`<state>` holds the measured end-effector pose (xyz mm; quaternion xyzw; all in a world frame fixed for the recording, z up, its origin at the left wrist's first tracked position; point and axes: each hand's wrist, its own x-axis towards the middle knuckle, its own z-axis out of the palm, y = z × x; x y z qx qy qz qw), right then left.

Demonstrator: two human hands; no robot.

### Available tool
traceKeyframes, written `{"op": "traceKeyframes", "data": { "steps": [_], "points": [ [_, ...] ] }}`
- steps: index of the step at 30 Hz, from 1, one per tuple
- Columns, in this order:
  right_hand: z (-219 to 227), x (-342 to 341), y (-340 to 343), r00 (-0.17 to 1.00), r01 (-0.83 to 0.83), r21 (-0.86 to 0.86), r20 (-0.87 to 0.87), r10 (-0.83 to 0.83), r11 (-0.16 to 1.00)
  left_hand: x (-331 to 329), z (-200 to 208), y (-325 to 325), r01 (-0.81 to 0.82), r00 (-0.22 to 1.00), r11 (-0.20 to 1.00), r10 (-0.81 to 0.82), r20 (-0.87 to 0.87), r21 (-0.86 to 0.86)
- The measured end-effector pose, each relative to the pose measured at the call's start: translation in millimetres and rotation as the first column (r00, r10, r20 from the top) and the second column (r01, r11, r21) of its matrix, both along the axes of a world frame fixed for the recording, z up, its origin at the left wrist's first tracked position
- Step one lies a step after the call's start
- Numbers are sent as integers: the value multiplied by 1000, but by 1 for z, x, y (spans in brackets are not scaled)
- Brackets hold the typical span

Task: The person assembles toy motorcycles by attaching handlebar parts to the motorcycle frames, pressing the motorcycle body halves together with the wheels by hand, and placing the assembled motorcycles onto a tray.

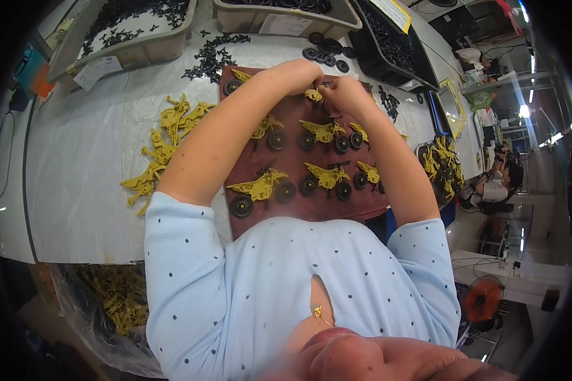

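Note:
At the far side of a maroon mat (292, 159), my left hand (302, 76) and my right hand (348, 96) come close together around a yellow toy motorbike (313, 96). Fingers of both hands are bent in and pinched at it; the exact grip is partly hidden. Nearer to me stand rows of similar yellow motorbikes with black wheels, among them a middle one (324, 132) and a front one (329, 176). Black handlebars show on some of the front ones. My left forearm covers part of the left column.
Loose yellow motorbike bodies (159, 152) lie left of the mat. Small black parts (210, 58) and black wheels (327, 52) lie beyond it. Grey bins (136, 57) and a black bin (397, 47) line the back. More yellow parts (442, 166) are piled at right; a bag (117, 301) holds others lower left.

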<state>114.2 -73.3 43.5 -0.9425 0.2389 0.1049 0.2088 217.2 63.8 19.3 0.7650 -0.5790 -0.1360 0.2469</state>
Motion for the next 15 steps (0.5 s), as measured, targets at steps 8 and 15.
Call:
{"op": "traceKeyframes", "data": {
  "steps": [8,15],
  "points": [
    [29,-19,32,855,-175,318,518,-16,932,-4,41,28,-155,981,981,139,-136,-116],
    [18,-2,55,869,-269,360,491,64,893,-2,47,73,-203,973,974,189,-134,-96]
  ]
}}
